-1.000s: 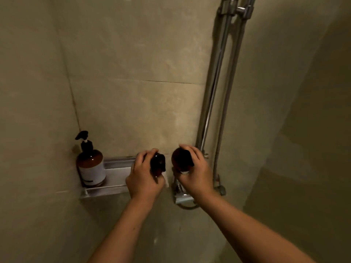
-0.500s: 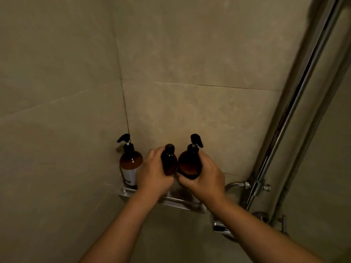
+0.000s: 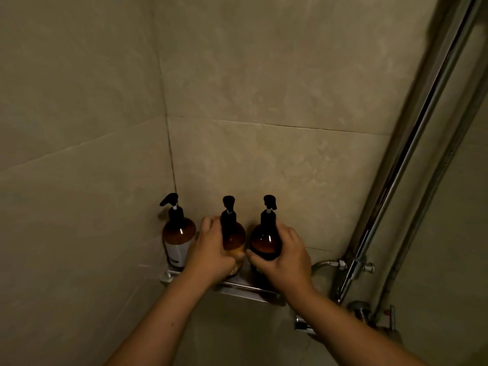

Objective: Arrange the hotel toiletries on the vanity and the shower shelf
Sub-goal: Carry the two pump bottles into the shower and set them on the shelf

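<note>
Left hand (image 3: pixel 211 256) grips middle pump bottle (image 3: pixel 233 235), right hand (image 3: pixel 286 262) grips right pump bottle (image 3: pixel 264 241); both upright at shower shelf (image 3: pixel 245 288).

white label (image 3: pixel 175 252) on left pump bottle (image 3: pixel 179 231), print unreadable (too dim)

A metal shelf (image 3: pixel 245 288) is mounted just under both hands. A labelled pump bottle (image 3: pixel 179 240) is stood on it beside the left hand (image 3: pixel 211 256). A middle bottle (image 3: pixel 233 235) in that hand and an end bottle (image 3: pixel 264 243) in the right hand (image 3: pixel 286 262) are held upright over it, bases hidden.
</note>
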`<state>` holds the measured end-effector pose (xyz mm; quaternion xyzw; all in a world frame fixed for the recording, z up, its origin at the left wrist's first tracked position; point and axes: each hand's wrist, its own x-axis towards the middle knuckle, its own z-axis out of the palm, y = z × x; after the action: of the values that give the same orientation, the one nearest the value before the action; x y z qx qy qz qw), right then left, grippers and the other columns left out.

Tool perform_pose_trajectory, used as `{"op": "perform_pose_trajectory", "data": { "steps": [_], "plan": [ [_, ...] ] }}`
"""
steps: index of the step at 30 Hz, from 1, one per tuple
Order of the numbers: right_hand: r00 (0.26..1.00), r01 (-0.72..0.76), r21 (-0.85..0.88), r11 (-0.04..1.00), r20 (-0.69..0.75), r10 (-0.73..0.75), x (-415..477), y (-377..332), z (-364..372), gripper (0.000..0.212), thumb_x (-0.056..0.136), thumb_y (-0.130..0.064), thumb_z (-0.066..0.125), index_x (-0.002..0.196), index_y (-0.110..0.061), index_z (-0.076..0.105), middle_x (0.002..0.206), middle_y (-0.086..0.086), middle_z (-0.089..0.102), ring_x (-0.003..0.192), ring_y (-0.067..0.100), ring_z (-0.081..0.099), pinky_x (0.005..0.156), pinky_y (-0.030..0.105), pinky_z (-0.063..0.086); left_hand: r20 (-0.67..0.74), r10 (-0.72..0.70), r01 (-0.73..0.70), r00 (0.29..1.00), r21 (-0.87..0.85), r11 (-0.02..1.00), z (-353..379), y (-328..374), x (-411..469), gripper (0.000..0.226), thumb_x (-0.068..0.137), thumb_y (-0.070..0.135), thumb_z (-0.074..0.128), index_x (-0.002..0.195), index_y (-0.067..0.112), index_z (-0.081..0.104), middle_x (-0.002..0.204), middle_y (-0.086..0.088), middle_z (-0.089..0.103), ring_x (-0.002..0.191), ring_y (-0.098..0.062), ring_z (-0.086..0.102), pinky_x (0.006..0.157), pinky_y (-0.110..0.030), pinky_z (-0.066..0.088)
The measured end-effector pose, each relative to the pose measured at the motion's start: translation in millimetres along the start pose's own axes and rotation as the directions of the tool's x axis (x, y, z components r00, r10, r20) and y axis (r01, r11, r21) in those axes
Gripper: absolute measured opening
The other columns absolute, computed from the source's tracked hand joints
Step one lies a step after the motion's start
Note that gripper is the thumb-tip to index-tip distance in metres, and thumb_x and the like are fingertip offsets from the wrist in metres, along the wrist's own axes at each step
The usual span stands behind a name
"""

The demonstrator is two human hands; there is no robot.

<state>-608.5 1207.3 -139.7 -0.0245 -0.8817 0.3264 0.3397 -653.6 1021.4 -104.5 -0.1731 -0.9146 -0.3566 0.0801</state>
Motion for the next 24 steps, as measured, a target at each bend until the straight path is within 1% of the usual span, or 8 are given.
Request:
{"op": "perform_pose_trajectory", "data": {
  "steps": [4, 7, 8, 12, 15, 16, 20, 24],
  "plan": [
    [1.000, -0.022, 0.015, 1.000, 0.017, 0.022, -2.3, -0.2, 9.0, 0.088, 0.064, -0.069, 0.076, 0.141, -0.040, 0.044, 0.119, -0.015, 0.056, 0.107, 0.004, 0.056, 0.081, 0.024, 0.053, 0.003, 0.047, -0.047, 0.999, -0.024, 0.999, 1.3, -5.6, -1.8, 0.082, 0.073, 0.033, 0.082, 0.144, 0.029, 0.041, 0.138, 0.003, 0.043, 0.120, -0.021, 0.052, 0.096, -0.041, 0.050],
    [0.999, -0.027, 0.003, 1.000, 0.017, 0.027, -1.9, 0.8, 13.5, 0.088, 0.065, -0.075, 0.073, 0.141, -0.040, 0.044, 0.118, -0.018, 0.057, 0.105, 0.000, 0.054, 0.078, 0.009, 0.043, -0.004, 0.043, -0.043, 0.999, -0.041, 0.998, 2.8, -9.7, -1.4, 0.080, 0.074, 0.031, 0.082, 0.143, 0.028, 0.043, 0.140, 0.003, 0.044, 0.122, -0.021, 0.052, 0.096, -0.042, 0.051],
    [1.000, -0.026, -0.001, 1.000, 0.014, 0.026, -1.7, 1.1, 14.6, 0.088, 0.065, -0.075, 0.073, 0.140, -0.041, 0.044, 0.118, -0.018, 0.057, 0.104, -0.001, 0.054, 0.077, 0.007, 0.041, -0.012, 0.044, -0.045, 0.999, -0.050, 0.998, 3.3, -11.3, -1.3, 0.079, 0.073, 0.029, 0.082, 0.142, 0.027, 0.044, 0.140, 0.003, 0.045, 0.122, -0.022, 0.052, 0.096, -0.042, 0.051],
    [0.999, -0.035, -0.017, 0.999, 0.005, 0.035, -1.5, 4.2, 18.8, 0.087, 0.065, -0.073, 0.075, 0.140, -0.041, 0.044, 0.114, -0.018, 0.056, 0.103, 0.002, 0.056, 0.075, 0.016, 0.048, -0.040, 0.045, -0.049, 0.998, -0.091, 0.995, 5.2, -16.5, -0.3, 0.078, 0.073, 0.024, 0.082, 0.141, 0.025, 0.045, 0.140, 0.002, 0.047, 0.122, -0.021, 0.052, 0.098, -0.037, 0.049],
    [0.998, -0.056, -0.013, 0.998, -0.001, 0.056, -2.6, 4.4, 19.2, 0.086, 0.065, -0.072, 0.074, 0.140, -0.040, 0.046, 0.113, -0.018, 0.057, 0.101, 0.000, 0.054, 0.074, 0.007, 0.038, -0.049, 0.049, -0.054, 0.998, -0.102, 0.993, 8.4, -18.5, 1.4, 0.077, 0.072, 0.023, 0.083, 0.140, 0.023, 0.047, 0.138, 0.001, 0.048, 0.121, -0.020, 0.052, 0.094, -0.028, 0.044],
    [0.998, -0.055, -0.013, 0.998, 0.002, 0.055, -3.1, 4.8, 19.1, 0.086, 0.066, -0.073, 0.074, 0.140, -0.040, 0.046, 0.113, -0.018, 0.057, 0.101, 0.000, 0.054, 0.074, 0.006, 0.038, -0.050, 0.043, -0.048, 0.998, -0.106, 0.993, 9.6, -18.9, 1.8, 0.077, 0.072, 0.022, 0.083, 0.140, 0.022, 0.047, 0.137, 0.001, 0.048, 0.121, -0.019, 0.052, 0.093, -0.026, 0.043],
    [0.998, -0.053, -0.015, 0.998, 0.022, 0.054, -3.9, 8.9, 18.8, 0.085, 0.067, -0.072, 0.074, 0.140, -0.038, 0.047, 0.114, -0.016, 0.057, 0.103, 0.003, 0.056, 0.077, 0.019, 0.050, -0.058, 0.010, -0.017, 0.998, -0.129, 0.991, 13.2, -21.4, 4.4, 0.079, 0.072, 0.022, 0.084, 0.140, 0.022, 0.045, 0.136, 0.001, 0.049, 0.120, -0.018, 0.052, 0.091, -0.024, 0.040],
    [0.997, -0.061, -0.005, 0.998, 0.041, 0.062, -7.4, 8.3, 20.5, 0.086, 0.068, -0.071, 0.074, 0.141, -0.036, 0.046, 0.119, -0.011, 0.057, 0.108, 0.008, 0.055, 0.083, 0.027, 0.053, -0.039, 0.001, -0.007, 0.999, -0.149, 0.989, 16.0, -25.0, 6.9, 0.079, 0.073, 0.020, 0.083, 0.141, 0.021, 0.043, 0.137, 0.000, 0.049, 0.124, -0.020, 0.051, 0.095, -0.027, 0.041]
  ]
}}
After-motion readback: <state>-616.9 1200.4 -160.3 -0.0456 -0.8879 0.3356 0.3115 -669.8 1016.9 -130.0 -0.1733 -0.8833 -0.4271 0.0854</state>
